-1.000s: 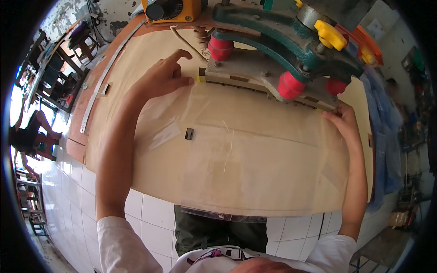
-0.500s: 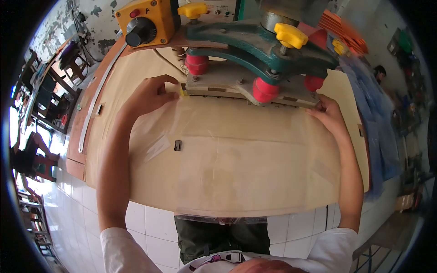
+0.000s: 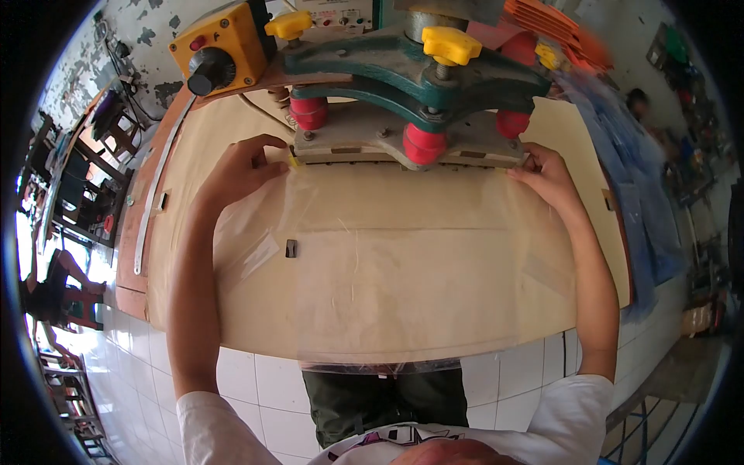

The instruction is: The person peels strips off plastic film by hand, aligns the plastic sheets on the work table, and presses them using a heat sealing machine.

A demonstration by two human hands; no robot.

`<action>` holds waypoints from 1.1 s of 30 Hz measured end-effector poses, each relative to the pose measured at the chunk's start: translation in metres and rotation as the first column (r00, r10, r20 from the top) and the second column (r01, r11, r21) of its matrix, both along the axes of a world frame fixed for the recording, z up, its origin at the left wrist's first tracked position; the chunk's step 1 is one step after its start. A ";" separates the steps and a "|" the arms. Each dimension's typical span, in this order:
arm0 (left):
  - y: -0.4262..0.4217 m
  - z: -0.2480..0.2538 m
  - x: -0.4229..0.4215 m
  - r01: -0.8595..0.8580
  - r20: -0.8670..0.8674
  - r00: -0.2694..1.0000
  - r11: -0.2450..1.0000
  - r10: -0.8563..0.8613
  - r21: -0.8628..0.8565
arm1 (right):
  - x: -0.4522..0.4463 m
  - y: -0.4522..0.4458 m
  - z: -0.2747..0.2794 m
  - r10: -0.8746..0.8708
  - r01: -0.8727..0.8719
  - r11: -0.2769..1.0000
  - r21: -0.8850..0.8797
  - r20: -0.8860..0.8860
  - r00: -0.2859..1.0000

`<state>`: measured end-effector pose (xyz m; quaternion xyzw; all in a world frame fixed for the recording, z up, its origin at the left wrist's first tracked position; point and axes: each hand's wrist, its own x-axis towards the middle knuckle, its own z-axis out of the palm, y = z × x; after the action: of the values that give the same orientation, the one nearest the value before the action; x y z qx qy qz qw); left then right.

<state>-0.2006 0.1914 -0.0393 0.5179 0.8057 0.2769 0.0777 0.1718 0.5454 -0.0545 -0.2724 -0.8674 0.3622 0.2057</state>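
Observation:
A clear plastic sheet (image 3: 411,287) lies flat over the tan table covering, its near edge hanging over the table's front. Its far edge reaches the pale metal plate (image 3: 353,147) of a green press (image 3: 457,89). My left hand (image 3: 246,174) rests at the plate's left end, thumb and index finger apart, the thumb against the sheet near a small yellow piece (image 3: 294,161). At the right end, my right hand (image 3: 546,177) has its fingers bent and seems to pinch the sheet's far corner; the fingertips are partly hidden.
Yellow knobs (image 3: 451,46) and red mounts (image 3: 425,144) sit on the press. A yellow control box (image 3: 225,50) with a black dial stands at the back left. Also here are a metal ruler (image 3: 161,186), a small dark piece (image 3: 291,249) and blue plastic sheeting (image 3: 639,209).
The view has shifted slightly, so the press and control box appear farther left and higher. Both hands stay at the two ends of the press plate, with the sheet in place.

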 end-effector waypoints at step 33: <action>-0.002 0.002 0.001 0.021 0.048 0.999 0.999 -0.020 -0.032 | 0.001 0.003 -0.004 0.018 -0.018 1.000 -0.005 -0.017 1.000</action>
<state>-0.1999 0.1897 -0.0371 0.5181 0.8026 0.2751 0.1079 0.1728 0.5479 -0.0580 -0.2622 -0.8670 0.3686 0.2091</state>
